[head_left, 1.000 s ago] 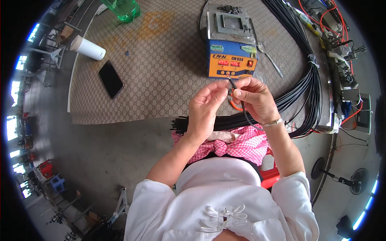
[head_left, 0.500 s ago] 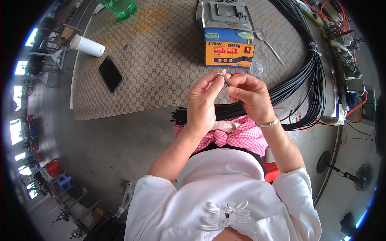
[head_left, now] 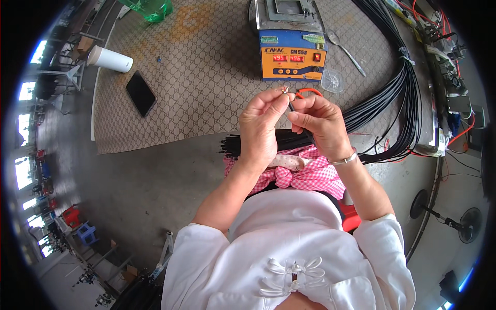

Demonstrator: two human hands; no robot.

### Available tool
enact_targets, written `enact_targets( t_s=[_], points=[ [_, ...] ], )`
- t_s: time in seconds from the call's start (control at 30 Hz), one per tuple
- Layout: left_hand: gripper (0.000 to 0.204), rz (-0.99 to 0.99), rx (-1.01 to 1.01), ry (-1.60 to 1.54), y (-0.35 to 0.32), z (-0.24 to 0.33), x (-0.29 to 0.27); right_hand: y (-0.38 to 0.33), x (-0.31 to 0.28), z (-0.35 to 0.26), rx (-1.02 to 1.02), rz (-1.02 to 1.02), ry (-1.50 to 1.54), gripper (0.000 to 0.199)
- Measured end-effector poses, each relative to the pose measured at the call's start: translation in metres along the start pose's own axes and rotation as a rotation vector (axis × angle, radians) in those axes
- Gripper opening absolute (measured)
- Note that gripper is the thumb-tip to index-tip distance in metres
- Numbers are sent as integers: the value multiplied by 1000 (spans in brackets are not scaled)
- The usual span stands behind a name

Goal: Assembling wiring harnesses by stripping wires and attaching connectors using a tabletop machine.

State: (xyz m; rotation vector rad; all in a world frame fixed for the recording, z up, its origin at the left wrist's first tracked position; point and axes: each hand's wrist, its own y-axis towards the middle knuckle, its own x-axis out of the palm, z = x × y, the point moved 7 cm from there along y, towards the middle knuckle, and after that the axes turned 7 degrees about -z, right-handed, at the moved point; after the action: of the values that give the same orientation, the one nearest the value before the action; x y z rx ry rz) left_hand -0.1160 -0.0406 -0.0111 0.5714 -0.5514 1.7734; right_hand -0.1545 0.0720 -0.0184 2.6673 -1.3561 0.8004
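Note:
Close together over the table's near edge, both hands hold one thin black cable (head_left: 309, 135). My left hand (head_left: 260, 121) pinches its stripped tip, where short fine wire ends show between thumb and forefinger. My right hand (head_left: 323, 121) grips the black sheath just behind the tip, fingers curled round it. Below the hands, the cut ends of a thick bundle of black cables (head_left: 403, 101) lie across my lap, and the bundle runs up the right side of the table. Orange-red handles (head_left: 311, 91) of a tool show just behind my right fingers.
An orange and blue box with red digital displays (head_left: 292, 59) stands ahead, a metal tray on top. Beside it lie a spoon (head_left: 346, 53) and a clear round dish (head_left: 332, 81). A phone (head_left: 140, 94), a white cup (head_left: 110, 59) and a green bottle (head_left: 150, 8) sit at left.
Both hands keep their hold on the cable, with small finger shifts at its tip. More of the orange-red handles shows now. The view has shifted slightly.

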Motion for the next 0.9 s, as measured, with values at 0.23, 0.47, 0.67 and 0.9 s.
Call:
enact_targets(
  t_s=[0.23, 0.47, 0.67, 0.9],
  points=[
    [12, 0, -8, -14, -1, -3, -3, -2, 0, 6, 39, -15, 74, 13],
    [15, -105, -147, -22, -5, -13, 4, -15, -6, -4, 37, -5, -72, 13],
    [29, -384, -657, 129, -48, -62, -3, -104, -107, 4, 456, -176, -785, 9],
    [27, -398, -646, 155, -56, -87, -4, -224, -301, 52, 578, 82, -1894, 14]
  ],
)
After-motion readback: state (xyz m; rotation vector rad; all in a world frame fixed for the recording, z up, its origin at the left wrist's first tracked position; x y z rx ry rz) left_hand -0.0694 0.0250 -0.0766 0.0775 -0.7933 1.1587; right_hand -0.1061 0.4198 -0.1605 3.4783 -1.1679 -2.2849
